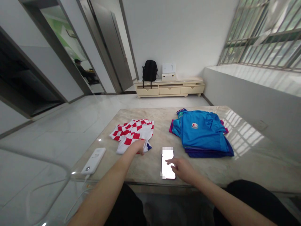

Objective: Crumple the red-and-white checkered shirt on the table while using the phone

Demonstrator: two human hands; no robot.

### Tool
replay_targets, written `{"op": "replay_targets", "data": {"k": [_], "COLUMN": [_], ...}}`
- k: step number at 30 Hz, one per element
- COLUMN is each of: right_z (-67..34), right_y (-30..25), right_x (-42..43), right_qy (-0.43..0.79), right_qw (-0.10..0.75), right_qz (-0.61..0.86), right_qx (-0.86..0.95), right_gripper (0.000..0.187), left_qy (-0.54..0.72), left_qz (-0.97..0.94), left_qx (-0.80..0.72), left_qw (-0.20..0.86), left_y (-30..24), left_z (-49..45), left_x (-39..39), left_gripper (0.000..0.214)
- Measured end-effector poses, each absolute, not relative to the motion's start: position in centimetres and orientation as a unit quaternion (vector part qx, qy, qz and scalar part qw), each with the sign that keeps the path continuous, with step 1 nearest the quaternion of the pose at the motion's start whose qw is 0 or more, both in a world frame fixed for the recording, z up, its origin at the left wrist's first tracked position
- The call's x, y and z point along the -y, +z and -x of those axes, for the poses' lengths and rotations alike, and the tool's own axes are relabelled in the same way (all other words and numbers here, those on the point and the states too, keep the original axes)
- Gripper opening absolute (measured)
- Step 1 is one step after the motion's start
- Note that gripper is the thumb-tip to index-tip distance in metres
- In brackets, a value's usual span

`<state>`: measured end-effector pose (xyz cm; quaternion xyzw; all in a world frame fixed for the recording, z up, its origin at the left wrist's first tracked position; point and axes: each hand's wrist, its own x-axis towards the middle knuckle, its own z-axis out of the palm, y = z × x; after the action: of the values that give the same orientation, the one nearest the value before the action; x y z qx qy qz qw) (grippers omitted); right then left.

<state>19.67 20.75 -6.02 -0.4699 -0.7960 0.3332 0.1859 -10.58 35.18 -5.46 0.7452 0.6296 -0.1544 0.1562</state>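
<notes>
Head view shows the left hand at the near edge of a red-and-white checked shirt, which lies on the counter; whether its fingers pinch the cloth, I cannot tell. The right hand grasps nothing, its index finger extended at the lit phone, which lies between the shirt and a garment pile topped with blue. The step in hand appears to be working the phone's screen; the next move probably calls for a light, accurate fingertip touch, without shoving the phone.
</notes>
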Motion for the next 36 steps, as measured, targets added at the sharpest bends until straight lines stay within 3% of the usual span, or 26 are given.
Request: {"op": "replay_targets", "data": {"k": [7, 15, 36], "right_z": [-20.2, -22.0, -22.9], "right_y": [-6.4, -6.9, -6.4], "right_x": [-21.8, -21.8, -21.6], "right_qy": [0.326, 0.305, 0.293], "right_qw": [0.173, 0.186, 0.192], "right_qz": [0.492, 0.498, 0.501], "right_qx": [0.788, 0.79, 0.791], "right_gripper": [0.054, 0.044, 0.045], "left_qy": [-0.107, -0.033, 0.048], "left_qz": [-0.747, -0.72, -0.68], "left_qx": [-0.64, -0.686, -0.728], "left_qw": [0.143, 0.099, 0.069], "left_y": [-3.9, -2.8, -1.9], "left_z": [12.4, 15.2, 16.6], "left_x": [-34.1, -33.7, -33.9], "left_gripper": [0.039, 0.028, 0.024]}}
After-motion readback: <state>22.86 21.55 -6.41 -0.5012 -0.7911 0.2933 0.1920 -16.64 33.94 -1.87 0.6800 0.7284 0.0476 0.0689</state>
